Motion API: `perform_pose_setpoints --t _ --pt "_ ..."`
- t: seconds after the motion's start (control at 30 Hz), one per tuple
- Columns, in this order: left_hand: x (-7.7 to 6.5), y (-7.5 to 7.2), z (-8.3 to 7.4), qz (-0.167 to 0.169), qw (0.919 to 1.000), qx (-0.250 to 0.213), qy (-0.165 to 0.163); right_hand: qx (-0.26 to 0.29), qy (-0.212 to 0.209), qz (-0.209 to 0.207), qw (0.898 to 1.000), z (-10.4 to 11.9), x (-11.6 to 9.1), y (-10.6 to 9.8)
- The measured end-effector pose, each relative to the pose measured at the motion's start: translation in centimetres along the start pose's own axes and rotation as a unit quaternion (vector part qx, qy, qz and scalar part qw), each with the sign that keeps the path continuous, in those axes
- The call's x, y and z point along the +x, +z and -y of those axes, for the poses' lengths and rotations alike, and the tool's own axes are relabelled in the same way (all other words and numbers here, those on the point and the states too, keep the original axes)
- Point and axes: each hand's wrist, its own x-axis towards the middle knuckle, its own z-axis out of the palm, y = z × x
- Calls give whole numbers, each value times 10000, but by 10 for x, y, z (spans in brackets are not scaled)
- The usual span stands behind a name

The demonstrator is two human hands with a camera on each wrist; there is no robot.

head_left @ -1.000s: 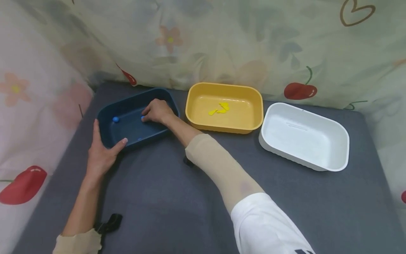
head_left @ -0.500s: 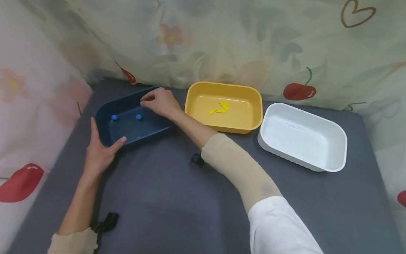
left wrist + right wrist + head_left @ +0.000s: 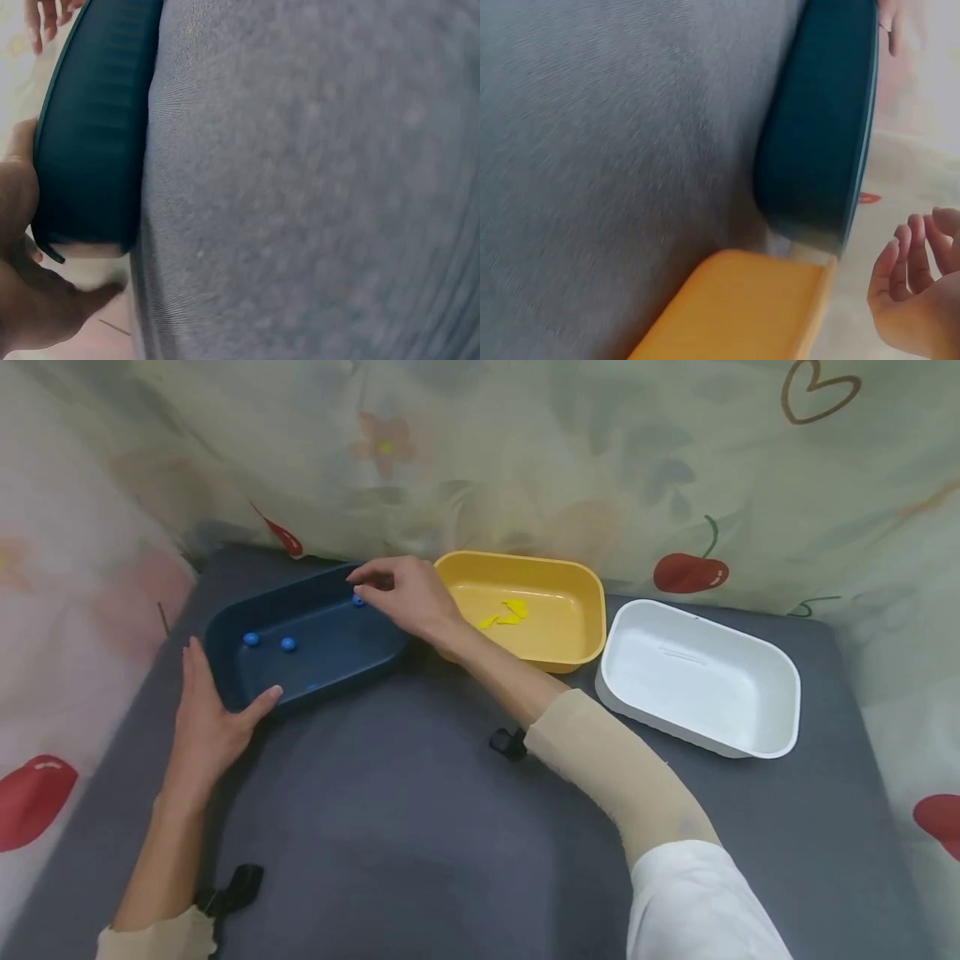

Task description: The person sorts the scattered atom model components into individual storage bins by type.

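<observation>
Over the right end of the dark blue tray (image 3: 345, 674), my right hand (image 3: 412, 597) hovers with thumb and fingers loosely bent and parted. A small blue ball (image 3: 358, 600) shows just below its fingertips; whether it touches the tray I cannot tell. In the right wrist view this hand's fingers (image 3: 919, 255) curve loosely with nothing visible between them. Two more blue balls, one left (image 3: 251, 639) and one nearer the middle (image 3: 288, 644), lie on the tray floor. My left hand (image 3: 213, 722) steadies the tray's near left corner, straight fingers along the outside and thumb over the near rim.
A yellow tray (image 3: 566, 610) holding several flat yellow pieces (image 3: 510, 615) stands right of the blue one. Further right is a white tray (image 3: 697, 693). Patterned cloth (image 3: 487, 460) hangs behind the grey table (image 3: 420, 827). Black straps (image 3: 232, 889) hang at both wrists.
My right hand has moved from the tray's middle to its right end, and its fingers have parted. A third blue ball has come into view under it. The middle ball has shifted left.
</observation>
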Motion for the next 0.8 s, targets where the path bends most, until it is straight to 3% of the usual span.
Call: perform_pose_setpoints --t 0.17,0.33,0.57,0.7,0.8 --pt "-5 -4 -10 -203 9978 543 330 28 -180 -169 9997 -2 -19 -18" --pt "-8 -8 -24 -358 9933 897 630 -371 -380 -333 9980 -10 -37 -38" --pt "-8 -7 -45 -303 9864 1211 1072 -688 -570 -272 9956 -29 -65 -57" --pt "-6 -1 -60 -270 9731 1371 1830 -1337 -560 -18 9894 -38 -84 -62" --pt "-5 7 -74 -242 9581 1574 2380 -2102 -678 77 9753 -42 -98 -66"
